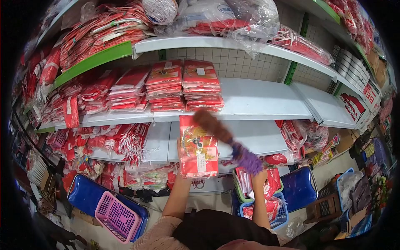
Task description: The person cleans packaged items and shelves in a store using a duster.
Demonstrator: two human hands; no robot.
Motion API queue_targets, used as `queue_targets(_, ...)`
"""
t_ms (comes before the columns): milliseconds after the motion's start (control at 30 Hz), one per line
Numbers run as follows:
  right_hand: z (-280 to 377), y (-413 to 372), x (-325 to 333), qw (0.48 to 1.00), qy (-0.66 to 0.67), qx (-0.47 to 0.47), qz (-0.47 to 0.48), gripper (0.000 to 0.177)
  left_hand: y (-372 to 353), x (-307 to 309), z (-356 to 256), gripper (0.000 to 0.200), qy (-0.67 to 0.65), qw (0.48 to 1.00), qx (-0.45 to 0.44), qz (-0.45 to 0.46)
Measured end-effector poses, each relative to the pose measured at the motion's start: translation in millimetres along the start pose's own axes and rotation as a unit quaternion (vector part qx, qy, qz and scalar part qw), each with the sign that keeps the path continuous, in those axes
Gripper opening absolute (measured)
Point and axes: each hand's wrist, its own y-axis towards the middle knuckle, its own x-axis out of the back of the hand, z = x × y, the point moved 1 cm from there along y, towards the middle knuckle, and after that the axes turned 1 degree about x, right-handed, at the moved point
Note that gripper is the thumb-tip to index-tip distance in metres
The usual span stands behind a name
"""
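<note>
My left hand [178, 146] holds a red plastic-wrapped packet [199, 146] with gold print and a white label. The packet is upright in front of the shelf; most of my fingers are behind it. My right hand [259, 178] is closed at the purple, shaggy end of a duster [246, 157]. Its brown end [211, 126] points up and left towards the shelf edge, close to the packet. The duster is smeared by motion. Behind the packet, stacks of similar red packets [202, 85] stand on the middle shelf [262, 100].
Beside my right arm, a green basket [240, 189] of red packets sits above a blue basket [282, 214]. Blue stools [296, 189] stand at both sides. A pink basket [116, 216] rests on the left stool. Bagged goods [221, 18] fill the upper shelf.
</note>
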Motion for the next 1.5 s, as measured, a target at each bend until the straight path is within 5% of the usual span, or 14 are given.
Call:
queue_targets(67,-2,-2,-7,0.997,-0.037,-0.064,0.020,0.018,0,0,-2,0.046,-0.002,1.000,-0.003,0.001)
queue_targets(167,-1,3,-2,0.989,0.144,-0.004,-0.042,0.017,-1,1,-4,0.046,0.001,1.000,-0.004,0.001)
queue_targets(300,6,14,13,0.992,0.041,0.117,0.004,0.015,-3,3,-5,0.046,0.002,1.000,0.001,-0.004)
queue_targets(567,17,6,2,0.994,0.100,-0.005,-0.044,0.015,-2,5,-7,0.046,0.004,1.000,0.005,-0.003)
queue_targets(667,13,10,2,0.993,0.091,0.079,-0.013,0.015,-4,8,-7,0.046,0.005,1.000,0.010,-0.007)
queue_targets(867,18,10,6,0.992,0.072,0.058,-0.089,0.017,-4,7,-7,0.046,0.006,1.000,0.017,-0.006)
queue_targets(1000,4,29,10,0.973,0.026,-0.229,0.020,0.025,-6,7,-8,0.046,0.006,1.000,0.019,-0.007)
queue_targets(1133,43,84,42,0.980,0.090,-0.176,-0.030,0.050,-6,5,-8,0.045,0.004,1.000,0.023,-0.003)
queue_targets(1200,58,114,44,0.991,0.047,-0.044,-0.116,0.045,-6,4,-8,0.045,0.004,1.000,0.024,0.000)
queue_targets(1467,110,221,30,0.988,-0.078,-0.020,0.129,0.047,-2,1,-7,0.045,-0.006,0.999,0.031,0.014)
queue_targets(1500,111,220,27,0.991,-0.096,-0.006,0.094,0.045,-3,2,-7,0.045,-0.006,0.999,0.032,0.015)
